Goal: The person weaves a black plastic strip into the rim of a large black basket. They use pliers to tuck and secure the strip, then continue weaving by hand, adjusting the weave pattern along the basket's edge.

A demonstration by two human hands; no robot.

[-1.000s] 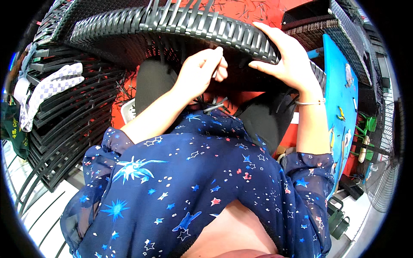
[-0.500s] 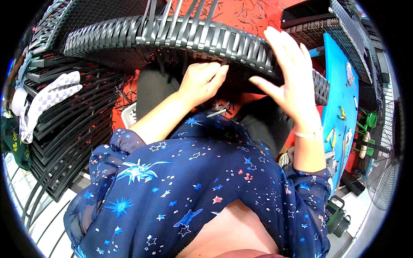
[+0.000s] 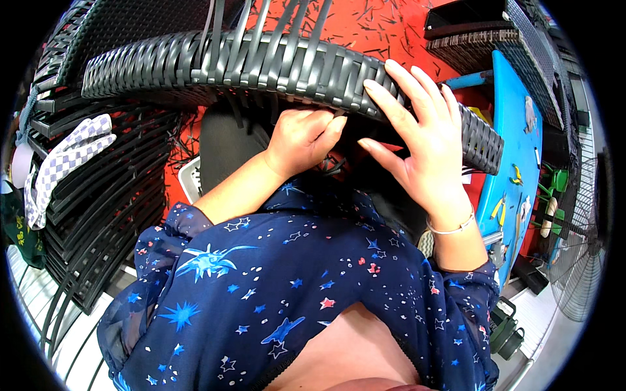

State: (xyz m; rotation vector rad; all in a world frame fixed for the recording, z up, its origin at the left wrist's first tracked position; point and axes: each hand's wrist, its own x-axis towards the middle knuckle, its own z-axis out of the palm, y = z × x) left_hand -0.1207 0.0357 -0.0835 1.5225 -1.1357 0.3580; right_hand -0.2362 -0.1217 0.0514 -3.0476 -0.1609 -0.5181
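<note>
A curved black woven wicker piece (image 3: 267, 62) lies across the view in front of me, with several loose flat strips (image 3: 287, 29) rising from its far edge. Below its near edge, my left hand (image 3: 301, 142) is closed, thumb pressed against the bent fingers. What sits in that pinch is mostly hidden; only a small pale end shows at the fingertips. My right hand (image 3: 424, 140) is open, its fingers spread along the right part of the wicker band and its thumb held apart. The fingertips lie over the band's weave. Under the piece, the shadowed underside is mostly hidden.
On the left stand stacked black curved frames (image 3: 111, 189) with a checked glove (image 3: 65, 159) on them. A blue board (image 3: 505, 150) at right carries yellow-handled pliers (image 3: 499, 210). Strip scraps litter the red floor (image 3: 372, 29). A green bottle (image 3: 507, 331) stands at lower right.
My right hand has come down and left, its fingers now over the wicker band. The wicker piece has shifted slightly left and toward me. My left hand stays pinched, moved slightly down.
</note>
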